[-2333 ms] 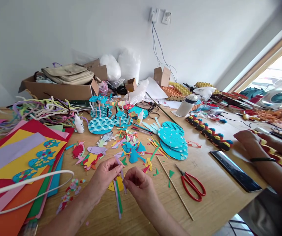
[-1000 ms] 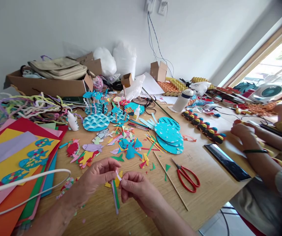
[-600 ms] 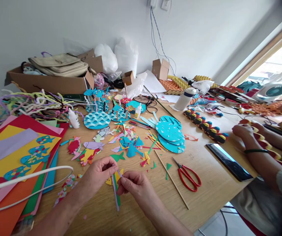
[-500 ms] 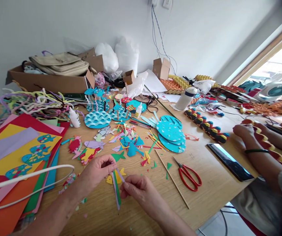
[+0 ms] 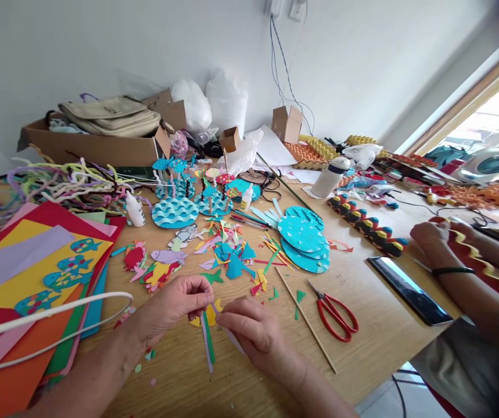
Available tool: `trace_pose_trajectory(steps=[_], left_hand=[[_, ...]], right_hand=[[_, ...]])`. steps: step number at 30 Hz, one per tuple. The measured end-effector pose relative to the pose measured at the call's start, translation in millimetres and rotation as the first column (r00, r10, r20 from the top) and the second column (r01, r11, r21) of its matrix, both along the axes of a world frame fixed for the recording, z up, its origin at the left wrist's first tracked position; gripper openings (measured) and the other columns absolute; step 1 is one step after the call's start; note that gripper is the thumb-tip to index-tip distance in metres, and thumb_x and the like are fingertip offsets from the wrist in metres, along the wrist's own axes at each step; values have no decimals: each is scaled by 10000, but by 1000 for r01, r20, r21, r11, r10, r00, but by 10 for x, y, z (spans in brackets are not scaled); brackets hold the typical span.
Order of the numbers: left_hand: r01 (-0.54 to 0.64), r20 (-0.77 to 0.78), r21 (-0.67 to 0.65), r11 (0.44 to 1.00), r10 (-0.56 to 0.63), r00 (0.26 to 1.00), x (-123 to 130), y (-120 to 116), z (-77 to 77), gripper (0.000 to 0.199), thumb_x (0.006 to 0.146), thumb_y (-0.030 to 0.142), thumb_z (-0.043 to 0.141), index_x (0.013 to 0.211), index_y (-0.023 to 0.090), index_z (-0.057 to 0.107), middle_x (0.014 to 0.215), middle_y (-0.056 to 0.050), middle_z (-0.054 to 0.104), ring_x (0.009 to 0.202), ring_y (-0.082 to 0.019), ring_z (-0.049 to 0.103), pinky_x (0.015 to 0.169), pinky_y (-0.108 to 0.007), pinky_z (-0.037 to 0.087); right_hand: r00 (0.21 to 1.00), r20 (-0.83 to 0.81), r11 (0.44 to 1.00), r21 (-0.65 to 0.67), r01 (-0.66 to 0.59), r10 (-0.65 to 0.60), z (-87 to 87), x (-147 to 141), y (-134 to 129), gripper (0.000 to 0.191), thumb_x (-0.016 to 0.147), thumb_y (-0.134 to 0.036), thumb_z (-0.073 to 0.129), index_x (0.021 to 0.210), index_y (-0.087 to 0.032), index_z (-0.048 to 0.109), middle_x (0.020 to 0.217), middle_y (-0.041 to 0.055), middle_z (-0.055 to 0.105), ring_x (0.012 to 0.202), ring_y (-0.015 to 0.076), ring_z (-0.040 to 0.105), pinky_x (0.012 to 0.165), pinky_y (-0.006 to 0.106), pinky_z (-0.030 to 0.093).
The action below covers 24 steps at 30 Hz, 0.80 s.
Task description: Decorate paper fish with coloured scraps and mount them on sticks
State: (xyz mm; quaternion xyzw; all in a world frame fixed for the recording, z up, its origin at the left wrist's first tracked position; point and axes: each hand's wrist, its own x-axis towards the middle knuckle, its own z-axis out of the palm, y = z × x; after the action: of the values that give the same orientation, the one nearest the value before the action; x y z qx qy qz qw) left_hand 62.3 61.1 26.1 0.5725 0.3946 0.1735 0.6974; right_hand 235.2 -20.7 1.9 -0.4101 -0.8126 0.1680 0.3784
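Note:
My left hand [image 5: 190, 299] pinches the upper end of a lavender paper strip in the middle of the near table. My right hand [image 5: 249, 328] has its fingers closed on the same strip, close to my left fingertips, and the strip's loose end slants down beneath it. A green paper strip [image 5: 209, 342] hangs or lies below my left fingers beside another lavender strip. Behind the strips lies a yellow paper fish [image 5: 214, 314], partly hidden by my hands. A green paper fish [image 5: 214, 277] rests just beyond.
Right of my hands lie a wooden stick [image 5: 305, 319] and red-handled scissors [image 5: 338, 316]. Turquoise discs [image 5: 304, 235] and paper scraps lie beyond. Coloured sheets [image 5: 27, 255] cover the left. At the right, another person's hands [image 5: 432, 235] hold a wavy red strip near a phone [image 5: 408, 290].
My right hand has moved up along the lavender strip, nearer to my left fingertips, and now covers more of the yellow fish. The camera view has shifted slightly.

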Motion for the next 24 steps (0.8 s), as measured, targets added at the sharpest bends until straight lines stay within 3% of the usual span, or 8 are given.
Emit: trace_pose_trajectory(steps=[5, 12, 18, 24], left_hand=[[28, -20, 42, 999, -27, 999, 21, 8, -129, 225, 660, 385, 577, 628, 176, 500, 514, 67, 419, 466, -82, 360, 447, -199, 264], [55, -87, 146, 988, -43, 995, 63, -12, -203, 195, 646, 351, 569, 608, 170, 507, 513, 70, 398, 483, -88, 335, 447, -198, 253], [106, -214, 313, 944, -39, 976, 17, 9, -259, 237, 738, 361, 480, 661, 161, 580, 543, 57, 400, 516, -97, 347, 468, -200, 256], [122, -301, 460, 879, 26, 953, 19, 82, -369, 138, 668, 270, 495, 613, 166, 568, 580, 39, 499, 566, -119, 435, 512, -208, 322]], right_hand=[[995, 91, 999, 28, 34, -37, 4, -41, -38, 215, 857, -116, 406, 923, -195, 595, 790, 52, 618, 702, 132, 529, 620, 240, 416], [979, 197, 998, 44, 53, -60, -70, -86, -153, 199, 851, -111, 405, 870, -179, 590, 770, 43, 605, 665, 128, 509, 592, 232, 391], [985, 144, 994, -47, 102, -95, -193, -112, -197, 184, 864, -151, 408, 893, -182, 587, 822, 47, 614, 727, 129, 533, 638, 220, 414], [987, 116, 976, -175, 129, -110, -292, -146, -214, 177, 852, -146, 419, 888, -192, 586, 851, 35, 614, 752, 120, 545, 661, 199, 419]])
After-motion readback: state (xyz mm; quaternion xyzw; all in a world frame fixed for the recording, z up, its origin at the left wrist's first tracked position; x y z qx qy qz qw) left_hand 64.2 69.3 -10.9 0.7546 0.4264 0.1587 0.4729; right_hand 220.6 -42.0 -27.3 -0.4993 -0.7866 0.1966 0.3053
